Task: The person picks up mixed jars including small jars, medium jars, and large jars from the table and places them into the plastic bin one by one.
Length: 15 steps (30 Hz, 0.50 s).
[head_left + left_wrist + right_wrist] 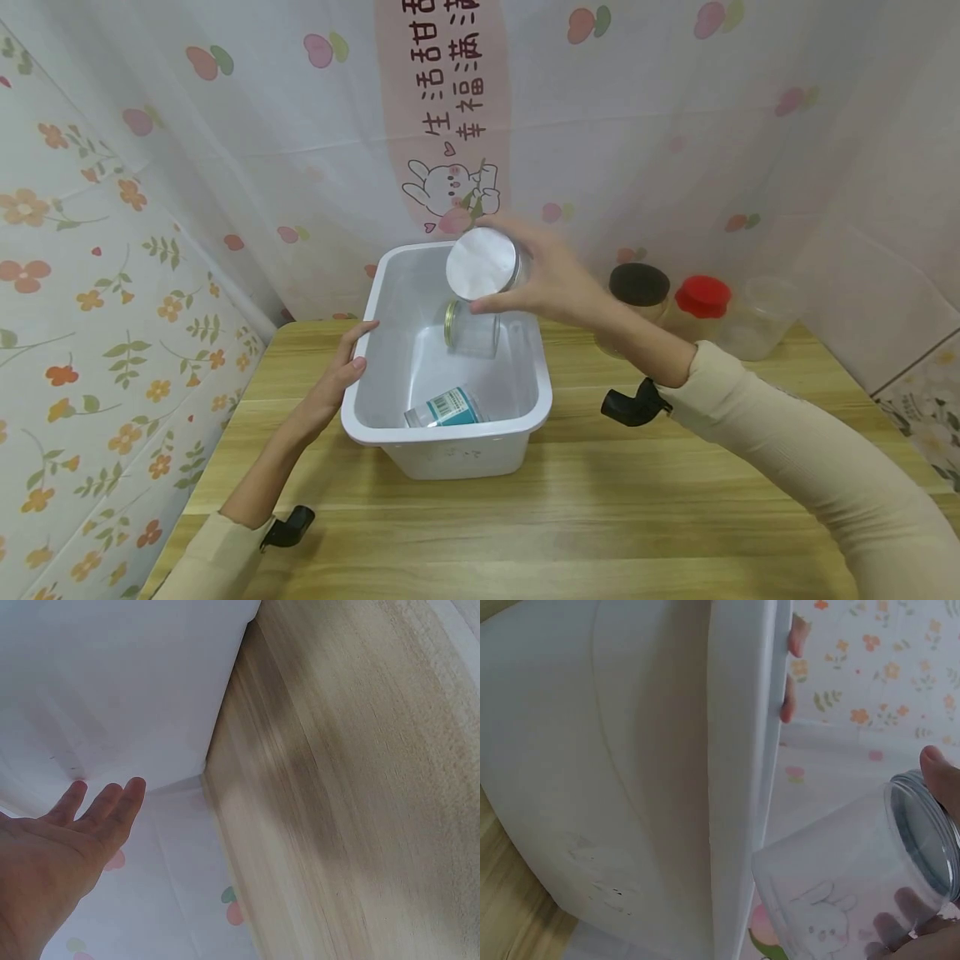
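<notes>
My right hand (551, 271) grips a clear jar (832, 862) by its lid end, thumb on one side and fingers on the other. Its round white-topped lid (482, 263) faces up in the head view, over the far right part of a white plastic tub (457, 433). My left hand (341, 371) holds the tub's left rim, thumb and forefinger hooked over the edge; the other fingers (124, 806) stretch along the outer wall. Inside the tub, a clear jar with a gold lid (472, 329) lies on its side, nearer me a clear jar with a teal label (448, 408).
Right of the tub stand a jar with a black lid (639, 285), a jar with a red lid (702, 297) and a clear container (761, 317). The wooden table (570, 517) meets printed curtains (300, 125) at the back and left.
</notes>
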Tool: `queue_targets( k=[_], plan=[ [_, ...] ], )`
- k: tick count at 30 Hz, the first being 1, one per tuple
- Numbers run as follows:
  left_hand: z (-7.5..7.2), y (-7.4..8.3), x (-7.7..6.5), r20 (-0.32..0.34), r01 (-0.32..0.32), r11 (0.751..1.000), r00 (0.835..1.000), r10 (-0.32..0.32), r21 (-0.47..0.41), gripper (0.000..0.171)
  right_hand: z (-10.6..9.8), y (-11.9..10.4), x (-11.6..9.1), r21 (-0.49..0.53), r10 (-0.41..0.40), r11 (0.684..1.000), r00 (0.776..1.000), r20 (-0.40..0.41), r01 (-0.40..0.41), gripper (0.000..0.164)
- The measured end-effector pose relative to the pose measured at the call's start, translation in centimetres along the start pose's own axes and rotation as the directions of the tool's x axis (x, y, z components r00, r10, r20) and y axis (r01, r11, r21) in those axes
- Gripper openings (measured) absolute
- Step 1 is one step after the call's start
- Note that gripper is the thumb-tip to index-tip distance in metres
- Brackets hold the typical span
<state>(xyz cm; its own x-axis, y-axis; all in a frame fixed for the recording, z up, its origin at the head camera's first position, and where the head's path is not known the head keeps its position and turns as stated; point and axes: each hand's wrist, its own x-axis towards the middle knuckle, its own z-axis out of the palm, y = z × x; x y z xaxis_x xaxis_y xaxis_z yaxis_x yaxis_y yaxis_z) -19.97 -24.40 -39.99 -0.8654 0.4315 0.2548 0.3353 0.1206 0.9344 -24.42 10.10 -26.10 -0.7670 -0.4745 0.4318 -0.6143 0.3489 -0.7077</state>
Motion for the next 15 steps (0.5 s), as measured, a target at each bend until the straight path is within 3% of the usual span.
queue_targets(
  k=[8,15],
  plan=[
    [0.0,-0.1,0.1,-0.002,-0.005,1.0,1.0,0.005,-0.018,0.053,1.3,0.3,0.6,-0.016,-0.063,0.998,0.997,0.048,0.063,0.094],
    [-0.1,-0.2,0.1,-0.002,0.0,1.0,1.0,0.0,-0.014,0.054,1.6,0.0,1.1,-0.079,-0.041,0.996,0.993,0.107,0.05,0.099]
  ],
)
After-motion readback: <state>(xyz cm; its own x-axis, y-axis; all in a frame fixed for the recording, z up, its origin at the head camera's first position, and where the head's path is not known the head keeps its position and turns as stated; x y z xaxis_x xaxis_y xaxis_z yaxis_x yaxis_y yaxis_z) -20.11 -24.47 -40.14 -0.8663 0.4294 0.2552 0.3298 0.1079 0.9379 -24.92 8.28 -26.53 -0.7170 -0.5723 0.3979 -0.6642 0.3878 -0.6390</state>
